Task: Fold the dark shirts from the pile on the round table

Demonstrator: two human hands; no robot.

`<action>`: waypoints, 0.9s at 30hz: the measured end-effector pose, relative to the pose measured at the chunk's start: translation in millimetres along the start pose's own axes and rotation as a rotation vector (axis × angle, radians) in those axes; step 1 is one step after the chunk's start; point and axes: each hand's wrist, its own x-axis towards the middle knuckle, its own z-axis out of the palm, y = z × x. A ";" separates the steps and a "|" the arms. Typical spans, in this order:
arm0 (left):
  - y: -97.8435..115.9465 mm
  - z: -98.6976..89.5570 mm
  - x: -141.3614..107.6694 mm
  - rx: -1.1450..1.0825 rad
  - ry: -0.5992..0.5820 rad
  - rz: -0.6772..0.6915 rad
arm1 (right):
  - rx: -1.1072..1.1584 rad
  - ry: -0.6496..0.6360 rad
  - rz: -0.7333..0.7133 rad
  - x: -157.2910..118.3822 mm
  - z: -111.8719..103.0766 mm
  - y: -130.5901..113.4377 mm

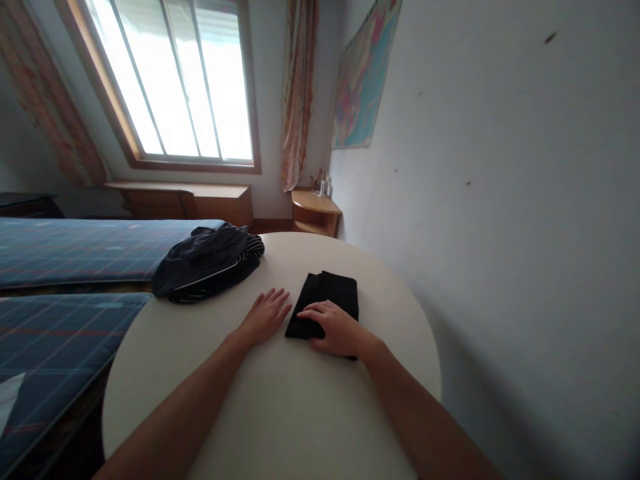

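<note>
A black folded cloth (333, 288) lies flat on the round white table (280, 413). My right hand (336, 328) rests on its lower part, fingers pointing left across the fabric and the thumb near its lower edge. My left hand (266, 316) is just left of the cloth, palm down on the table with the fingers spread, holding nothing. A small gap separates its fingertips from the cloth's left edge. At the table's far left edge sits a crumpled dark garment (207, 261) with white stripes, away from both hands.
Beds with blue plaid mattresses (90, 250) stand to the left, close to the table. The white wall (525, 253) runs along the right side. Behind are a wooden desk (220, 192), a corner shelf (315, 201) with small items, and a window (190, 87).
</note>
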 end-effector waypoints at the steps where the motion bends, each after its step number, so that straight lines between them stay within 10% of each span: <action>1: 1.0 -0.2 -1.4 0.014 -0.013 0.003 | -0.022 0.004 0.053 -1.3 -1.6 7.0; 12: 4.6 -7.1 -4.3 0.015 -0.107 0.000 | -0.429 0.147 0.700 -4.6 -14.4 68.8; 27: 4.5 -9.0 -4.1 0.018 -0.115 -0.002 | -0.309 0.164 0.883 34.0 -7.5 176.2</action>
